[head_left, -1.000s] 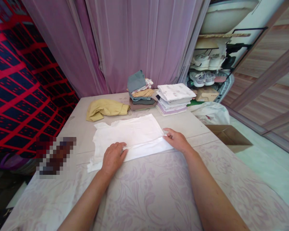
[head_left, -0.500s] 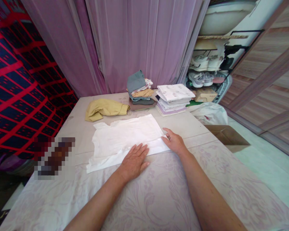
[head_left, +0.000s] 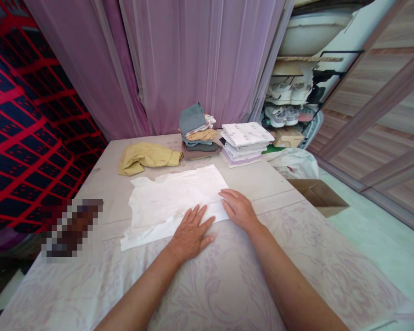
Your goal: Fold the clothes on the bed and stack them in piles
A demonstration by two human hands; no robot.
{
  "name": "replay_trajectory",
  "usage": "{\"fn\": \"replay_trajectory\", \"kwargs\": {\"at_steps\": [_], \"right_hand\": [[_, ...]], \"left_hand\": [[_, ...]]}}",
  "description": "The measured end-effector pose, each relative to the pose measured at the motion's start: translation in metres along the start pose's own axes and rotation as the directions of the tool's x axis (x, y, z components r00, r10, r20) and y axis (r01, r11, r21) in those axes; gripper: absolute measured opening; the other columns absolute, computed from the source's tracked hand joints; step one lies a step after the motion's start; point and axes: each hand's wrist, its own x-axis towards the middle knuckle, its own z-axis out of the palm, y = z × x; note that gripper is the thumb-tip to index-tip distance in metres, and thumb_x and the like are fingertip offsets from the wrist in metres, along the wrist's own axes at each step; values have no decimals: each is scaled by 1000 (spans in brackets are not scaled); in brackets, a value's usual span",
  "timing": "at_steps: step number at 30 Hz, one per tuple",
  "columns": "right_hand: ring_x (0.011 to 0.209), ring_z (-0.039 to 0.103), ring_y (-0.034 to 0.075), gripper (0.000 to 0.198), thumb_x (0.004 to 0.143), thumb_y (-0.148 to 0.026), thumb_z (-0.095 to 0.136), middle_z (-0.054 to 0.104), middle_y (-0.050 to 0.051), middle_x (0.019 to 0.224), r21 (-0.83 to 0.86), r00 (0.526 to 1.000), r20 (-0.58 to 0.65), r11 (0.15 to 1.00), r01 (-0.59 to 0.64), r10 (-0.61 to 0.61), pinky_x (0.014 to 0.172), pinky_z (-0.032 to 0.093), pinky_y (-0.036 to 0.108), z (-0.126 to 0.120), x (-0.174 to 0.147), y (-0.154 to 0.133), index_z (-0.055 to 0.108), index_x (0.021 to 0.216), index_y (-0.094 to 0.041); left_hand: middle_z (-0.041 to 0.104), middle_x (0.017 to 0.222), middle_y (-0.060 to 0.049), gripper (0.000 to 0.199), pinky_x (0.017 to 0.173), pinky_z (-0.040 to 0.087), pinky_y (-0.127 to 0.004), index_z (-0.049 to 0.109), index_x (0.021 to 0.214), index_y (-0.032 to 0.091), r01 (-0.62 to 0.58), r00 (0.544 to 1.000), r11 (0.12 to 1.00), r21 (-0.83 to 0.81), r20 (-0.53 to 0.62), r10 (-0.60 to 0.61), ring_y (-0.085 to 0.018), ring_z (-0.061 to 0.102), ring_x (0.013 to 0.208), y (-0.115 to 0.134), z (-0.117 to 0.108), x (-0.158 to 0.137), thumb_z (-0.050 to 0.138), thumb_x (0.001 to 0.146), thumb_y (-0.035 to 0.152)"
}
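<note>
A white garment point(head_left: 175, 193), perhaps a shirt, lies spread on the patterned bedsheet point(head_left: 227, 276), with its near edge folded over in a strip. My left hand point(head_left: 191, 234) rests flat on that near strip, fingers spread. At the garment's right end is my right hand point(head_left: 239, 209), its fingers stretched out over the cloth and the thumb apart. Neither hand has cloth visibly gripped. Beyond the garment lies a crumpled yellow garment point(head_left: 148, 157).
At the back stand a stack of folded coloured clothes point(head_left: 198, 133) and a stack of folded white and lilac cloths point(head_left: 246, 142). A cardboard box point(head_left: 313, 195) is on the floor at right, below a shoe rack point(head_left: 286, 99). A purple curtain point(head_left: 193, 55) hangs behind.
My right hand has slid left, farther onto the garment's right end. My left hand stays on the near strip with its fingers spread wider. The view has shifted slightly.
</note>
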Motion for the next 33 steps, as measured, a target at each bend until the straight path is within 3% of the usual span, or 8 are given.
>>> {"fn": "replay_trajectory", "kwargs": {"at_steps": [4,9,16,20,23,26,30,33], "right_hand": [[117,52,18,34,89,-22,42,60,7,126,-16,993,117,1000,19,-17,102,37,35,6,-3,-1,63,116,-20],[105,56,23,33,84,-24,50,67,7,111,-165,955,256,980,-109,149,91,40,38,-11,4,23,64,115,-21],[92,57,22,16,74,-20,54,67,6,90,-70,944,294,989,-132,147,85,41,34,-17,9,35,68,81,-21],[100,57,21,11,67,-15,51,65,6,106,266,958,255,943,-203,134,86,43,32,-19,-1,40,59,72,-21],[83,60,18,8,71,-22,51,66,3,92,450,919,343,825,-341,193,72,45,28,-28,-10,42,56,77,-21],[69,55,15,15,72,-30,55,61,-1,78,484,901,384,788,-381,200,63,42,25,-38,-15,42,57,84,-21],[71,54,15,36,69,-36,61,60,0,85,511,878,424,741,-436,224,64,42,26,-46,-19,40,59,101,-20],[67,52,14,28,71,-39,60,59,0,76,498,842,489,719,-485,229,62,39,25,-48,-21,40,62,90,-19]], "left_hand": [[33,151,-11,64,114,21,-49,30,145,18,10,1000,1000,-9,29,-10,-27,23,140,3,-2,1,39,91,53],[50,139,-10,39,109,31,-42,54,127,17,211,975,977,37,-71,-208,-25,42,130,-4,-23,2,38,94,31],[65,100,-9,25,86,42,-40,65,101,19,438,898,898,44,15,-439,-27,57,98,-35,-53,-7,55,84,32],[65,91,-5,10,79,41,-32,62,84,20,411,912,903,-128,39,-409,-22,58,90,-38,-53,-11,56,79,26],[66,93,-2,7,77,41,-27,57,83,21,358,933,867,-348,87,-350,-18,58,88,-35,-56,-16,53,78,24],[64,86,1,9,71,41,-24,54,80,20,336,942,793,-508,166,-293,-15,57,81,-35,-60,-20,50,78,28],[55,74,4,13,63,39,-21,50,77,19,319,947,745,-586,233,-221,-13,52,72,-38,-62,-22,50,77,32],[51,73,4,15,62,38,-20,48,76,19,324,945,750,-577,236,-227,-12,49,71,-40,-60,-21,49,77,34]]}}
